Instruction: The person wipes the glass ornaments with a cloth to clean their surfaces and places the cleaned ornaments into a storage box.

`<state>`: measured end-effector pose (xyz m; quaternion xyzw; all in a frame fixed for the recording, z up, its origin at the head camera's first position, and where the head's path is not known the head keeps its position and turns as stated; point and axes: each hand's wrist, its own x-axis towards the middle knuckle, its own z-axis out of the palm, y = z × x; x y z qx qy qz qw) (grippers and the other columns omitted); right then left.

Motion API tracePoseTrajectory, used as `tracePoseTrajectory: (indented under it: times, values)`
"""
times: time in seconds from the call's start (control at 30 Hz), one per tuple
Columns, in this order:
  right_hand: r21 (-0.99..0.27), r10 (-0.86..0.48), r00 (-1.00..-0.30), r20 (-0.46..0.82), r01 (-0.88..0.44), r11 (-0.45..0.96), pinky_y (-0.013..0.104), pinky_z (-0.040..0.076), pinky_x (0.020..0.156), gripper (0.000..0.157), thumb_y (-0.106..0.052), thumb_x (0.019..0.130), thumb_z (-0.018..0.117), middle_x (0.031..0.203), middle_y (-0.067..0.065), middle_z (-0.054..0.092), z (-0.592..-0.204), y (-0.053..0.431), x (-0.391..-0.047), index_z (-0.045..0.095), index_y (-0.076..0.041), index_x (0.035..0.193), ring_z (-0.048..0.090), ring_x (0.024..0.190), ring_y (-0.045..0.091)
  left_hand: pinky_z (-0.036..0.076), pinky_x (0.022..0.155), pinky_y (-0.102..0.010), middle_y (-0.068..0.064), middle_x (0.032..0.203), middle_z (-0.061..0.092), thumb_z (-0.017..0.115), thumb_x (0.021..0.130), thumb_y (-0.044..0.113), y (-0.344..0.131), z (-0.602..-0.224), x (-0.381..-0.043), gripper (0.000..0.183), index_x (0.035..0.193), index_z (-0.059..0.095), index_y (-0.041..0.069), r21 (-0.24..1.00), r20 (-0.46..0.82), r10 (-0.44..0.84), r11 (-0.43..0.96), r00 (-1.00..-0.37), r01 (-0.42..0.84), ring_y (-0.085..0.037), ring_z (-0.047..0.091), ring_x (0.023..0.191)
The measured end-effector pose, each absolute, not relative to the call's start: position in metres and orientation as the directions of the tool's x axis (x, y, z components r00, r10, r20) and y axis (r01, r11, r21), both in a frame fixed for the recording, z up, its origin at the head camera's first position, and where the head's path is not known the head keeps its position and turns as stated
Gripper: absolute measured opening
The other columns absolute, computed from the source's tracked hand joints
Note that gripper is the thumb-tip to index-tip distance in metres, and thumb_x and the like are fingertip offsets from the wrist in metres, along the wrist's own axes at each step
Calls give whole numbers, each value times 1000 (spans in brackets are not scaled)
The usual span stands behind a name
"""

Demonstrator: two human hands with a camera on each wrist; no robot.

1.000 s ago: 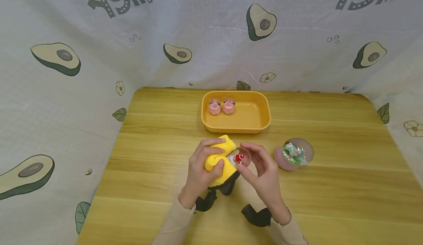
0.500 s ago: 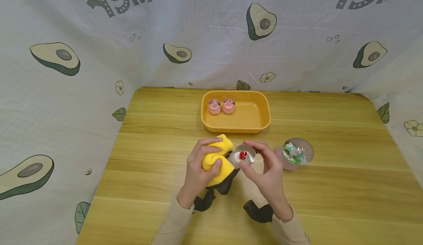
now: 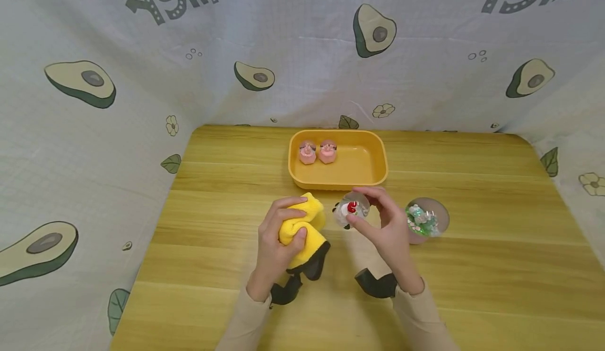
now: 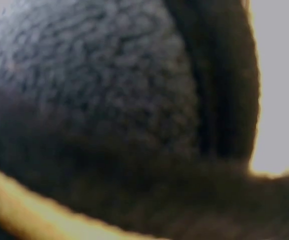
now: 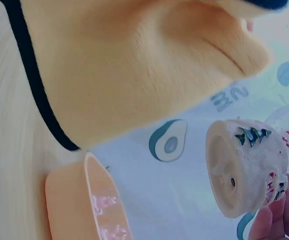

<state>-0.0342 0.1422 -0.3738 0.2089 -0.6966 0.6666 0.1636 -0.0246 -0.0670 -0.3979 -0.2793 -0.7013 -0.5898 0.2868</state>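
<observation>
My left hand (image 3: 274, 240) grips a bunched yellow cloth (image 3: 302, 251) with a dark border, at the middle of the table. To its right, my right hand (image 3: 392, 230) holds a small snow globe (image 3: 352, 206) by its clear dome, with thumb and fingers on either side. A red and white figure shows inside. In the right wrist view the globe's white base (image 5: 249, 170) is tilted, its underside showing and green trees decorating its side. Cloth and globe are apart. Dark, blurred fabric (image 4: 109, 75) fills most of the left wrist view.
A yellow tray (image 3: 364, 164) stands behind the hands, with two small pink ornaments (image 3: 317, 152) at its left. Just right of my right hand sits a larger snow globe (image 3: 427, 219) on a pink base. An avocado-print curtain (image 3: 302, 93) hangs beyond the table's back edge.
The snow globe has come away from the cloth, turned, and moved slightly up and right with my right hand. My left hand and the cloth have shifted left.
</observation>
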Motion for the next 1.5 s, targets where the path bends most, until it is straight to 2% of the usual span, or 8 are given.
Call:
tracePoseTrajectory:
  times: [0.27,0.6,0.8,1.0,1.13,1.5]
  values:
    - [-933,-110,-927,359,-361,-4,25,41,88,38,12,78,67,112,9,63,-368,159,-58,63,4,115,53,94,18,50,87,-36,-18,111,60,56,90,21,-70,-400,-23,21,98,58,2,672,730,49,133,-682,728,-32,59,103]
    - [-963,-143,-974,178,-202,178,20,42,72,38,-1,83,71,106,-3,61,-360,174,-97,60,6,119,43,88,20,49,89,-35,-17,113,60,56,90,20,-72,-404,-21,20,99,58,2,702,699,56,134,-713,699,-31,58,104]
    - [-927,-181,-978,105,-163,338,18,44,75,40,-12,84,72,109,3,59,-357,179,-118,61,1,121,47,91,20,48,89,-35,-16,113,60,56,89,18,-72,-406,-20,19,99,58,3,712,688,56,141,-724,688,-31,58,105]
    - [-881,-183,-983,-11,-77,468,27,44,76,46,-22,84,73,115,11,56,-356,179,-135,60,-3,124,49,92,24,48,89,-34,-16,113,60,57,88,17,-73,-407,-19,18,99,58,3,722,676,55,149,-735,675,-31,58,105]
    - [-862,-174,-985,-24,-68,502,33,43,77,45,-22,84,73,114,12,58,-356,178,-144,60,-4,123,49,95,25,49,88,-33,-15,114,60,57,88,18,-73,-407,-18,18,99,58,3,730,667,55,147,-743,667,-30,58,105]
    - [-831,-133,-990,-37,-43,554,38,43,79,46,-20,85,72,122,16,58,-365,170,-169,59,-3,126,52,103,31,49,87,-34,-15,114,60,57,89,19,-74,-409,-18,19,99,58,3,741,656,53,139,-753,656,-30,58,106]
